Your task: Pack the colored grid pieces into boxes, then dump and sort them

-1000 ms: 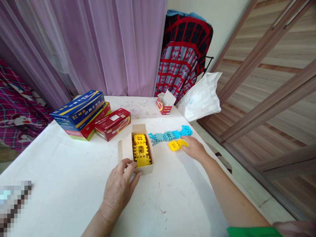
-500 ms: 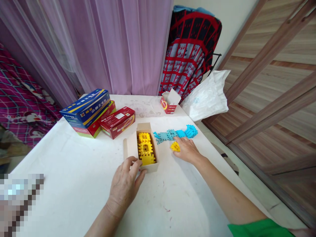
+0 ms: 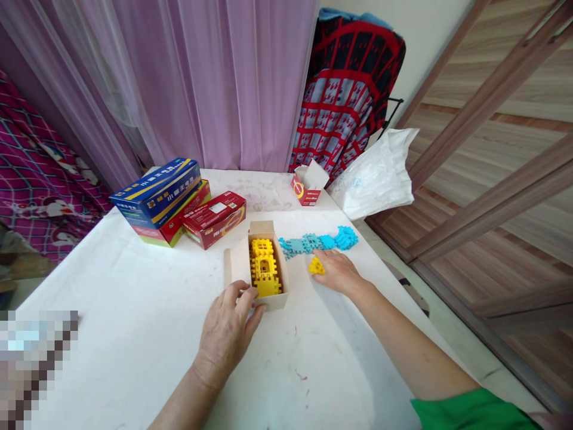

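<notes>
A small open cardboard box [image 3: 275,301] stands in the middle of the white table [image 3: 134,322] and is packed with yellow interlocking plastic pieces [image 3: 263,266]. My left hand [image 3: 227,332] grips the box's near corner, fingers curled on its rim. My right hand [image 3: 339,272] lies over a loose yellow piece [image 3: 316,266] to the right of the box, fingers closed on it. Just beyond that hand lies a row of joined blue pieces [image 3: 319,242].
Stacked blue and red cartons [image 3: 157,200] and a red box [image 3: 215,217] sit at the back left. A small open red box [image 3: 306,187] and a white plastic bag [image 3: 378,174] are at the back right. The table's right edge runs close to my right arm.
My right hand has slid left over the loose yellow piece, covering most of it. The left hand has stayed on the box. The camera view has shifted slightly.
</notes>
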`<move>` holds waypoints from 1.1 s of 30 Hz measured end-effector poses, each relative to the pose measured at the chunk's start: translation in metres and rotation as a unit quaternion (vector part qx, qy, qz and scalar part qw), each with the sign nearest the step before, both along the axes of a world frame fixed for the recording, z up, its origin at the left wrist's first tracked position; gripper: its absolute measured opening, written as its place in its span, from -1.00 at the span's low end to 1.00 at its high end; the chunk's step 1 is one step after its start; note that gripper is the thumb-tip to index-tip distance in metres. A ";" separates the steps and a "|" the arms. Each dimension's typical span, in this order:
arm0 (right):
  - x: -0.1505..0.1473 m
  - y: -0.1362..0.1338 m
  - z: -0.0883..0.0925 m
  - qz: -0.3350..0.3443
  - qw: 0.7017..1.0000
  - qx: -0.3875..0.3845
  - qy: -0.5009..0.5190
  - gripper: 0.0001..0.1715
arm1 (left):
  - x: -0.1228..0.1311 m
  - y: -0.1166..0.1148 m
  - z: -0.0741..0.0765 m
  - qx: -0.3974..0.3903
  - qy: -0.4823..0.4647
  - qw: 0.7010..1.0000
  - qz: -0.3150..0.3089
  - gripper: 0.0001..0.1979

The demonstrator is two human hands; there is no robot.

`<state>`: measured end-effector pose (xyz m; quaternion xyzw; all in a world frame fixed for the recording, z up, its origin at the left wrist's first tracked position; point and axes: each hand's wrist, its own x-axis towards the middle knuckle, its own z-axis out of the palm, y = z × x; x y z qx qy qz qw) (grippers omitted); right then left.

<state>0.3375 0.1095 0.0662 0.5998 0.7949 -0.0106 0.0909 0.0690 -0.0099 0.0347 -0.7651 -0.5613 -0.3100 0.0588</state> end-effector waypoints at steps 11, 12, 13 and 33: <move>0.017 -0.004 0.010 -0.034 0.988 0.011 0.150 -0.30 | 0.000 0.000 0.002 0.000 0.001 1.000 0.001 -0.87; 0.017 -0.004 0.016 -0.049 0.981 0.010 0.185 -0.29 | 0.000 0.000 0.002 -0.001 0.001 1.000 0.000 -0.87; 0.014 -0.003 0.023 -0.055 0.975 0.007 0.215 -0.28 | 0.000 0.000 0.002 -0.002 0.001 1.000 0.000 -0.87; -0.099 0.008 0.033 0.346 0.922 0.008 0.172 -0.28 | 0.003 -0.003 0.003 -0.013 0.002 1.000 0.008 -0.84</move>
